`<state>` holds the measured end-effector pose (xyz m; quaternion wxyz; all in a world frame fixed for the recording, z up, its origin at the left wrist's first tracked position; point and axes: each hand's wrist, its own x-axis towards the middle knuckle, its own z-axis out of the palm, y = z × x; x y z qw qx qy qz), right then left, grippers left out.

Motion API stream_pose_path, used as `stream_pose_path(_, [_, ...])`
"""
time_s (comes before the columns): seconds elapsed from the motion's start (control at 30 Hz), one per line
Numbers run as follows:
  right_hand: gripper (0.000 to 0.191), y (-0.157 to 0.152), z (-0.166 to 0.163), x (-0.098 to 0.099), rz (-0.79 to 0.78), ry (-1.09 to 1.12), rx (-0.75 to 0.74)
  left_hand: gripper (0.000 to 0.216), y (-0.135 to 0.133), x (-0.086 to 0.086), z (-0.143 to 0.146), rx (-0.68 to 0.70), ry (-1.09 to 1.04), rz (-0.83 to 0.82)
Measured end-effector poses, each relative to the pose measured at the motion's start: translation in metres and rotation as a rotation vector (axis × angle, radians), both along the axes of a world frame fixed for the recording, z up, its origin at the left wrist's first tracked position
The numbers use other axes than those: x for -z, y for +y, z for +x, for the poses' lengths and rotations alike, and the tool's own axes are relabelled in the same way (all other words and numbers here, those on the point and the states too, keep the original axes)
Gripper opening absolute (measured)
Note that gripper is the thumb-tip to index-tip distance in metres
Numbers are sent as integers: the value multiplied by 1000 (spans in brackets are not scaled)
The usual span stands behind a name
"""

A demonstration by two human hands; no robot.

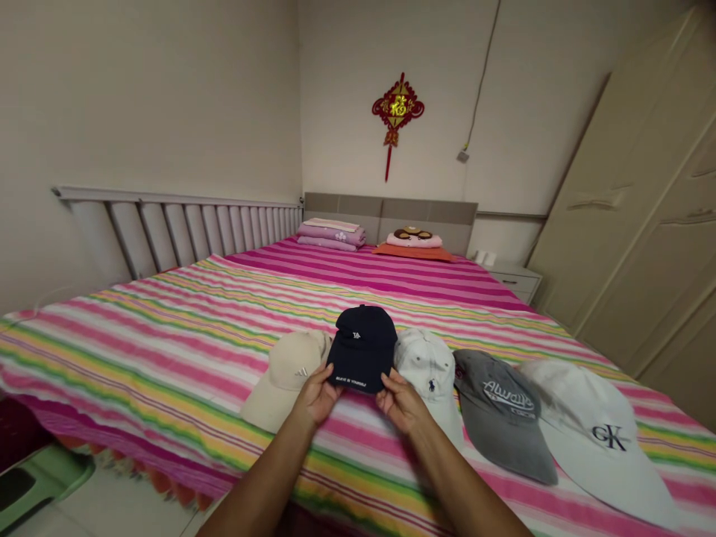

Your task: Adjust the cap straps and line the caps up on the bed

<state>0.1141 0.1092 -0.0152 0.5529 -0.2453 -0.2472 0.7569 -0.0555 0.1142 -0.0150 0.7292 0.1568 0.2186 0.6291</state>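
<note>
A navy cap (362, 345) sits on the striped bedsheet (184, 328), and both of my hands grip its brim. My left hand (318, 397) pinches the brim's left corner; my right hand (399, 403) pinches the right corner. A beige cap (285, 377) lies just left of the navy one and a white cap with a small dark logo (430, 369) lies just right, both partly tucked under it. Further right lie a grey cap with white script (503, 418) and a white cap with black letters (601, 440).
Folded pink bedding (331, 233) and an orange pillow with a round plush (414, 245) lie by the headboard. A slatted rail (184, 224) runs along the left wall. A wardrobe (643, 224) stands on the right. A green stool (33, 485) sits on the floor.
</note>
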Motion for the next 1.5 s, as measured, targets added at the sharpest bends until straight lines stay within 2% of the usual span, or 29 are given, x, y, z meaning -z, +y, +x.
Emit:
stream_pose_path(0.17, [24, 18, -4, 7, -78, -10, 60, 33, 16, 2, 8, -58, 6, -71])
stream_pose_path(0.27, [28, 21, -6, 6, -81, 2, 74, 21, 5, 1, 10, -21, 23, -129])
stream_pose_path(0.37, [30, 21, -8, 5, -75, 5, 68, 27, -19, 7, 7, 26, 81, -340])
stream_pose_path(0.43, [30, 22, -9, 5, -71, 6, 64, 26, -34, 13, 1, -87, 103, -500])
stream_pose_path(0.53, [29, 24, -10, 2, -61, 7, 62, 19, -48, 18, -11, -279, 104, -567])
stream_pose_path(0.7, [32, 30, -13, -12, -26, 13, 64, 20, -61, 12, -33, -336, 100, -600])
stream_pose_path(0.83, [34, 38, -15, -19, -6, 8, 73, 17, -82, 19, -50, -382, 103, -647])
stream_pose_path(0.97, [26, 42, -16, -7, -54, -3, 111, 4, -90, 29, -67, -496, 215, -655])
stream_pose_path(1.1, [8, 34, -19, 21, -164, -39, 156, 11, -76, 24, -79, -552, 225, -603])
stream_pose_path(1.27, [11, 23, -21, 42, -254, -85, 181, 18, -69, 17, -85, -620, 159, -469])
stream_pose_path(1.37, [13, 20, -20, 46, -282, -111, 177, 23, -75, 21, -88, -678, 98, -367])
stream_pose_path(1.5, [15, 19, -15, 51, -306, -150, 162, 27, -82, 28, -91, -709, 61, -326])
